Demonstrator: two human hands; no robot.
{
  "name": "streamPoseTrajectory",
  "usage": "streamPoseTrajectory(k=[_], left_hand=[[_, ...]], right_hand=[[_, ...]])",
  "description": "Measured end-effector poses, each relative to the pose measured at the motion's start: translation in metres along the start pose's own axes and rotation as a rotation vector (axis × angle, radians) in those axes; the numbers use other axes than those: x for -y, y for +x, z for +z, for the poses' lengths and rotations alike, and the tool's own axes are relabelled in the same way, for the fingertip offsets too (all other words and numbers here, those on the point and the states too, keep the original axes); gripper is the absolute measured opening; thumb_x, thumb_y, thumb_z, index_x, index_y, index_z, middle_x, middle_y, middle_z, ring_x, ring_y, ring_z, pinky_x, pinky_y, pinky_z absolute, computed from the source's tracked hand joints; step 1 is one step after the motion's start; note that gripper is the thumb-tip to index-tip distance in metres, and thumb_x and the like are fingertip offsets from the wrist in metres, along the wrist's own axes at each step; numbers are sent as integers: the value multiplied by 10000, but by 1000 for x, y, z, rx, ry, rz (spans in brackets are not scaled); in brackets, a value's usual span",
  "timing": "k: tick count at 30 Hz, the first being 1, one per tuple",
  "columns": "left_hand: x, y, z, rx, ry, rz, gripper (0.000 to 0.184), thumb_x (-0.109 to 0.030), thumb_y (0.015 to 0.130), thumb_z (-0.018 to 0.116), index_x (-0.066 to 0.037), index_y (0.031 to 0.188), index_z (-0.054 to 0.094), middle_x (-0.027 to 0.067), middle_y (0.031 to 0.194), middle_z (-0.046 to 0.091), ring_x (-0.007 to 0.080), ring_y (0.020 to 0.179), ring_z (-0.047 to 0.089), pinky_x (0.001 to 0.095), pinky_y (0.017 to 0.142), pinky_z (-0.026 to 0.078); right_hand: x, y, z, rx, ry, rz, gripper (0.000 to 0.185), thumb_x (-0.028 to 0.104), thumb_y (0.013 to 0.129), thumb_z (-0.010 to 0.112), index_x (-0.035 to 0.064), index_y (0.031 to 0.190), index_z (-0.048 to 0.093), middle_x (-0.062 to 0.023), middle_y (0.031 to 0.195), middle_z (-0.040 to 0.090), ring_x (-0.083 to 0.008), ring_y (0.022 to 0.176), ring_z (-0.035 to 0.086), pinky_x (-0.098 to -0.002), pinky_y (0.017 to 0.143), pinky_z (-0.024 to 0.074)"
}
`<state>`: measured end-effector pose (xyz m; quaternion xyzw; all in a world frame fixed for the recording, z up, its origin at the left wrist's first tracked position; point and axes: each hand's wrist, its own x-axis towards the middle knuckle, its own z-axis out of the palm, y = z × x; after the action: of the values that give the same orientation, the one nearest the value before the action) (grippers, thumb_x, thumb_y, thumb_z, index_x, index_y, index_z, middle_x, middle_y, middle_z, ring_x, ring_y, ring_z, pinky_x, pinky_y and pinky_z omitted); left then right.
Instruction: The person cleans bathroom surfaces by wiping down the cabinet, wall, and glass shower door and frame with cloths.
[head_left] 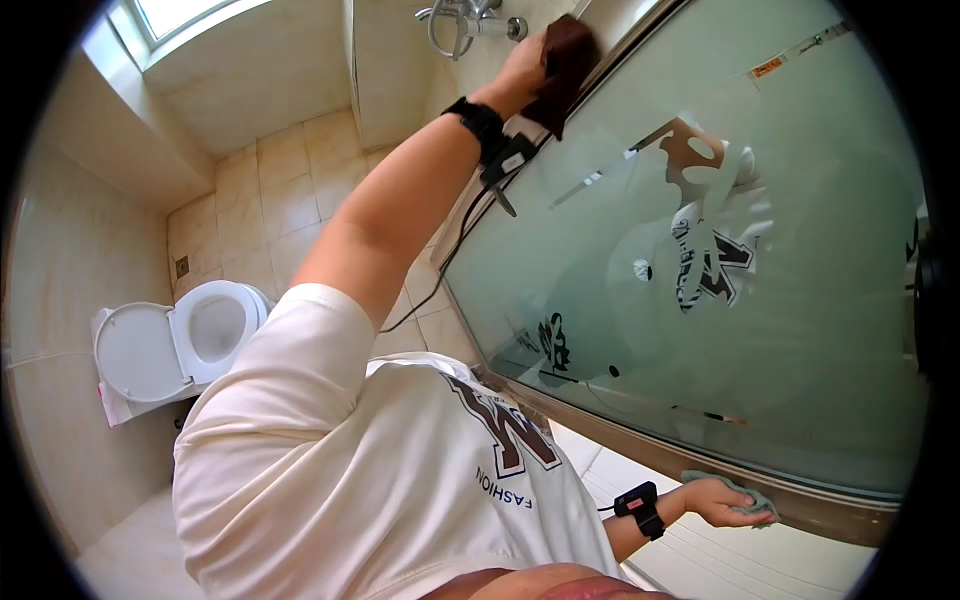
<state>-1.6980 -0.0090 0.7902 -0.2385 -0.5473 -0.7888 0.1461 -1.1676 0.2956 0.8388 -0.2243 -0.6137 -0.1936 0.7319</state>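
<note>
My left hand (522, 72) reaches up to the metal top rail of a glass shower screen (590, 260). It is closed on a dark maroon cloth (572, 62) that covers most of its fingers and hangs over the rail. Low on the right, my right hand (712, 500) grips a grey-green cloth (762, 500) beside the screen's brownish frame (640, 452). Part of that cloth shows past the fingers. Black straps with small boxes are on both wrists, and a cable runs from the left one.
A white toilet (215, 325) with its lid up stands at the left on beige floor tiles (290, 190). A shower mixer tap (480, 25) is on the wall near my left hand. The glass carries reflections and an orange label (768, 67). A window (175, 15) is at upper left.
</note>
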Motion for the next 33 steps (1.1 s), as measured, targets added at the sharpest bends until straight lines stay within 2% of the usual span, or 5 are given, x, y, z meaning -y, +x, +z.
streamPoseTrajectory(k=[14,15,17,22,33], left_hand=[[79,-52,-44,389,868,432,154,-71,715,634,-48,866,641,152,800,631,334,786,579,381,742,482],[103,-58,-45,423,571,271,89,-65,734,625,-50,819,642,137,750,624,280,739,576,368,705,480],[106,-55,-41,459,274,122,34,-58,753,616,-52,773,643,122,700,617,227,692,573,354,668,478],[68,-66,-14,468,-171,-500,177,-65,831,616,-50,1007,635,19,819,645,101,755,563,315,665,487],[20,-57,14,925,16,-557,625,-300,686,746,-21,1191,507,184,993,641,320,912,625,372,808,490]], right_hand=[[4,3,16,-122,-231,145,360,231,1002,430,-45,1216,516,-253,1160,575,-380,1013,588,-436,864,479],[3,3,17,-120,-233,151,360,231,1002,430,-45,1216,516,-253,1160,575,-380,1013,588,-436,864,479],[-3,3,16,-50,-127,300,603,279,1030,368,-104,1450,167,-278,1521,160,-365,1405,174,-441,1154,113],[-18,-5,20,-65,-241,358,489,277,1023,376,-90,1333,283,-286,1362,301,-392,1235,314,-455,1020,240],[-80,-8,-49,120,-854,408,376,293,1014,356,-57,994,490,-317,918,575,-490,796,566,-529,662,475]])
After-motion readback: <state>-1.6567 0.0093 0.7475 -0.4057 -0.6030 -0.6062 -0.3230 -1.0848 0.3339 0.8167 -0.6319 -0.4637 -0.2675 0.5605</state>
